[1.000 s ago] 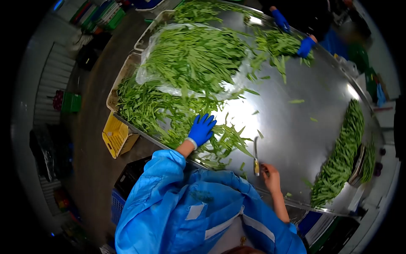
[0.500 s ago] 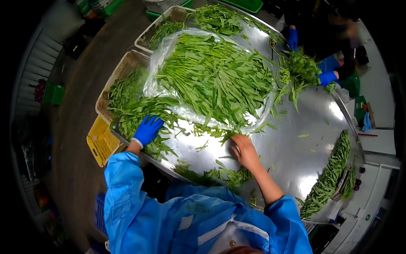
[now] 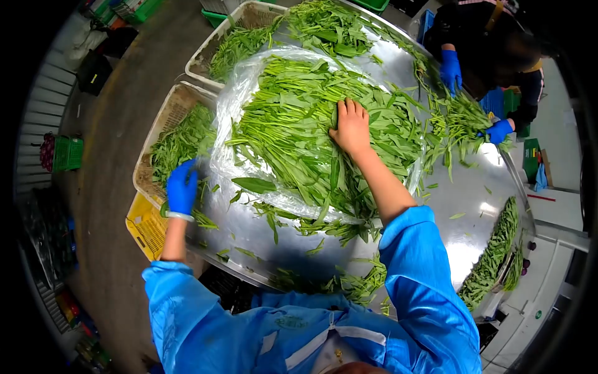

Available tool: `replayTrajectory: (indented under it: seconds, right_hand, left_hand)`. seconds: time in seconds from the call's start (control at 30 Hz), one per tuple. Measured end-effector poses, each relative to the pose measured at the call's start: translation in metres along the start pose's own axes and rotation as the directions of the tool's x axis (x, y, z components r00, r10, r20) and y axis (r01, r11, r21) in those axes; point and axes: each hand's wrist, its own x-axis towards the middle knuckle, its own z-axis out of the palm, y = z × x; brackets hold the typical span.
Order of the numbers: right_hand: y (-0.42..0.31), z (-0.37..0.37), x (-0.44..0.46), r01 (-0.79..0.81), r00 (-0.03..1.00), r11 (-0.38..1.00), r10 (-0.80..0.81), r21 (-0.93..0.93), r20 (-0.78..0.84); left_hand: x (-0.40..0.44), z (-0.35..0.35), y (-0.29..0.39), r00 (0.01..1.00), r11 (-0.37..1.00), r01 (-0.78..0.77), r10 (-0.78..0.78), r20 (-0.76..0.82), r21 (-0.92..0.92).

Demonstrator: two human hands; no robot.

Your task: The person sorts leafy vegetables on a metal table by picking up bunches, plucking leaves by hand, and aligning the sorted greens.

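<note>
A large heap of long-leafed greens that look like water spinach [image 3: 286,124] lies on a clear plastic sheet [image 3: 221,149] on the metal table [image 3: 461,193]. My bare right hand [image 3: 352,128] rests on top of this heap, its fingers laid out over the leaves. My left hand [image 3: 182,187], in a blue glove, is at the table's left edge beside the pale crate [image 3: 151,146]. Its fingers extend toward the greens in the crate [image 3: 187,140], and I see nothing held in it.
Another pale crate [image 3: 202,59] with greens stands farther back. Below the near crate is a yellow crate [image 3: 148,230]. A co-worker's blue-gloved hands [image 3: 451,71] handle greens at the far right. A long row of greens [image 3: 495,255] lies along the right edge.
My right hand has moved from the heap's near edge up onto its middle. My left hand has shifted left to the crate, and the loose greens beneath it have left the table corner.
</note>
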Motion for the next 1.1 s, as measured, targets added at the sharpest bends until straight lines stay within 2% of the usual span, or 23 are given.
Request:
replayTrajectory:
  seconds: [0.03,0.1,0.13,0.2,0.27,0.33,0.4,0.47,0.57,0.63,0.67,0.73,0.8,0.83,0.87,0.9,0.93,1.03,1.07,1.1]
  right_hand:
    - [0.002,0.004,0.001,-0.026,1.0,0.999,0.026,-0.029,0.007]
    - [-0.008,-0.007,0.007,-0.043,0.991,0.995,0.054,-0.092,0.123]
    - [-0.013,-0.011,0.007,-0.048,0.981,0.991,0.07,-0.125,0.181]
    - [-0.012,-0.009,0.006,-0.013,0.987,0.984,0.04,-0.176,0.153]
    - [-0.01,-0.009,0.009,-0.021,0.984,0.982,0.054,-0.189,0.169]
    - [-0.006,-0.004,0.016,-0.028,0.981,0.977,0.068,-0.214,0.184]
    - [-0.006,-0.003,0.022,-0.014,0.967,0.969,0.076,-0.246,0.244]
    - [-0.005,-0.014,0.023,-0.025,0.968,0.984,0.068,-0.175,0.243]
    - [0.008,-0.05,0.014,-0.048,0.98,0.999,0.045,0.009,0.195]
    - [0.015,-0.086,0.001,-0.069,0.985,0.988,0.045,0.138,0.165]
    - [0.018,-0.095,-0.007,-0.069,0.991,0.981,0.047,0.181,0.124]
    - [0.017,-0.101,-0.025,-0.016,0.997,0.969,-0.004,0.247,0.081]
    - [0.002,-0.092,-0.044,0.05,0.997,0.967,-0.064,0.248,0.05]
    - [-0.003,-0.093,-0.051,0.046,0.996,0.963,-0.065,0.266,0.063]
    - [-0.005,-0.094,-0.055,0.043,0.995,0.957,-0.067,0.287,0.075]
    - [0.001,-0.1,-0.054,0.023,0.988,0.926,-0.079,0.377,0.134]
    - [0.016,-0.1,-0.054,0.048,0.987,0.924,-0.103,0.379,0.126]
    - [0.04,-0.121,-0.034,0.042,0.996,0.937,-0.01,0.347,-0.092]
    - [0.045,-0.117,-0.028,0.081,0.994,0.943,-0.053,0.323,-0.094]
    - [0.051,-0.107,-0.023,0.108,0.992,0.925,-0.125,0.365,0.023]
  left_hand:
    - [0.0,-0.001,0.04,0.981,0.954,0.191,-0.174,0.088,-0.233]
    - [-0.007,0.02,0.068,0.992,0.931,0.106,-0.072,0.108,-0.349]
    - [-0.008,0.027,0.087,0.979,0.878,0.174,-0.103,0.178,-0.446]
    - [-0.013,0.05,0.111,0.924,0.683,0.351,-0.142,0.355,-0.641]
    - [-0.01,0.068,0.136,0.894,0.585,0.401,-0.083,0.439,-0.705]
    - [-0.005,0.088,0.159,0.907,0.533,0.352,0.011,0.422,-0.77]
    - [0.007,0.102,0.187,0.869,0.405,0.435,0.045,0.493,-0.804]
    - [0.022,0.112,0.215,0.858,0.198,0.48,0.096,0.505,-0.855]
    - [0.038,0.134,0.238,0.787,0.025,0.599,0.164,0.594,-0.8]
    - [0.042,0.149,0.261,0.806,-0.146,0.588,0.022,0.592,-0.796]
    - [0.046,0.154,0.275,0.803,-0.228,0.571,-0.046,0.594,-0.789]
    - [0.056,0.162,0.306,0.899,-0.389,0.388,-0.041,0.436,-0.836]
    - [0.057,0.188,0.318,0.872,-0.406,0.436,-0.031,0.489,-0.803]
    - [0.066,0.179,0.327,0.804,-0.509,0.444,-0.137,0.579,-0.737]
    - [0.068,0.197,0.323,0.813,-0.644,0.36,-0.138,0.565,-0.675]
    - [0.067,0.214,0.318,0.807,-0.683,0.348,-0.129,0.576,-0.642]
    - [0.068,0.215,0.313,0.8,-0.721,0.335,-0.122,0.588,-0.606]
    - [0.066,0.202,0.31,0.798,-0.716,0.379,-0.069,0.599,-0.587]
    - [0.066,0.194,0.313,0.797,-0.715,0.39,-0.055,0.602,-0.581]
    - [0.066,0.194,0.315,0.811,-0.694,0.368,-0.087,0.579,-0.619]
